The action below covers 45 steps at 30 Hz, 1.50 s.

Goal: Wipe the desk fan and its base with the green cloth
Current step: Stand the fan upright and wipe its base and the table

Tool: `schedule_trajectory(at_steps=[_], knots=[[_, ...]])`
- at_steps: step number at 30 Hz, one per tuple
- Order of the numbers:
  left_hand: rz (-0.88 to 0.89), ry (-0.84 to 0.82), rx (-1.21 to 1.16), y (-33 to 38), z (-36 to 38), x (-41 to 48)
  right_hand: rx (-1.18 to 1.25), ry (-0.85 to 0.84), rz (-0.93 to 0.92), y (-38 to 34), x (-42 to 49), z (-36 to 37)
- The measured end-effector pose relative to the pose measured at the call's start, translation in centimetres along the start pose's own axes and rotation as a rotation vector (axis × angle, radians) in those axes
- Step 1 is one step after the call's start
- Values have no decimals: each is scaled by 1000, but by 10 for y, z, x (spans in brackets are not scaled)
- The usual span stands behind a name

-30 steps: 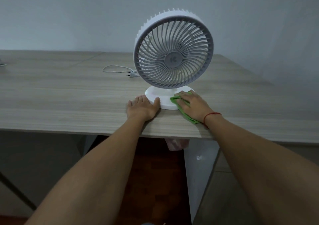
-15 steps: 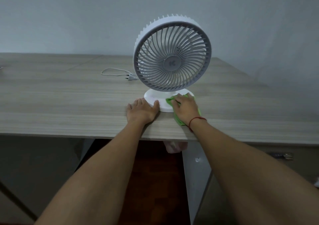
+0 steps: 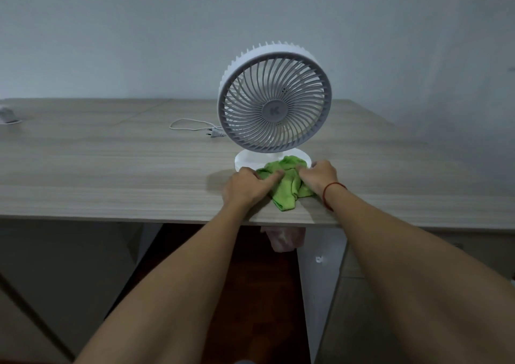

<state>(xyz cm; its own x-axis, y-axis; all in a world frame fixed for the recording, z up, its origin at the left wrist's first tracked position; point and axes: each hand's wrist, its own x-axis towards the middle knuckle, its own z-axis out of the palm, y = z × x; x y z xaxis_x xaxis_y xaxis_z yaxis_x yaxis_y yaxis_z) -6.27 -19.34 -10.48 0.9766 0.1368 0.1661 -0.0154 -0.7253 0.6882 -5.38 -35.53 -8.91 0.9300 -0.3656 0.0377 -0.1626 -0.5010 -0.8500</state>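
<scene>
White plastic desk fan (image 3: pixel 274 102) stands upright on a wood-grain desk (image 3: pixel 111 162), close to the front edge, right of centre. Round head w/ a grey grille of curved spiral ribs, small hub disc in the middle bearing a letter mark, toothed ridges round the outer rim. Under it a flat round white base (image 3: pixel 246 161), smooth & glossy, sitting flat on the top.

Green cloth (image 3: pixel 285 181) is bunched & wrinkled, soft towel-like weave, draped over the front-right part of the base and spilling down onto the desk; its lowest fold lies near the front edge, not over it.

Left hand (image 3: pixel 246 186) knuckles-up, fingers curled, pinching the cloth's left side, just in front of the base. Right hand (image 3: pixel 317 178) also knuckles-up, fingers closed on the cloth's right side, fingertips touching the base rim. Red string bracelet (image 3: pixel 330 193) on the right wrist. Both forearms cross the front edge.

Behind-left of the fan, thin white cord (image 3: pixel 189 125) loops loose on the top, ending in a 2-pin plug (image 3: pixel 214 134) beside the grille, unplugged. Far left edge: a small pale object (image 3: pixel 8 115), too blurred to ID.

Desk top is matte w/ long horizontal grain, straight front edge, a seam line running back-left. Lots of bare surface left of the fan and to the right; plain grey wall behind. Below the front edge, a pinkish crumpled thing (image 3: pixel 282 238) hangs under the desk.
</scene>
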Motion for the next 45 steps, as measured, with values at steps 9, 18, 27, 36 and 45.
schedule_trajectory(at_steps=[9, 18, 27, 36, 45], knots=[[-51, -61, -160, 5, 3, 8, 219, -173, 13, -11, 11, 2], [-209, 4, -705, 8, -15, 2, 850, -411, 185, -34, -17, 24], [-258, 116, -896, -13, -25, 13, 609, -375, 45, -43, -18, 34], [0, 361, 56, -13, -15, 20, -20, 46, -334, -15, 5, 33], [496, 1, 118, -9, -1, 13, -348, -123, -375, 8, 16, 26]])
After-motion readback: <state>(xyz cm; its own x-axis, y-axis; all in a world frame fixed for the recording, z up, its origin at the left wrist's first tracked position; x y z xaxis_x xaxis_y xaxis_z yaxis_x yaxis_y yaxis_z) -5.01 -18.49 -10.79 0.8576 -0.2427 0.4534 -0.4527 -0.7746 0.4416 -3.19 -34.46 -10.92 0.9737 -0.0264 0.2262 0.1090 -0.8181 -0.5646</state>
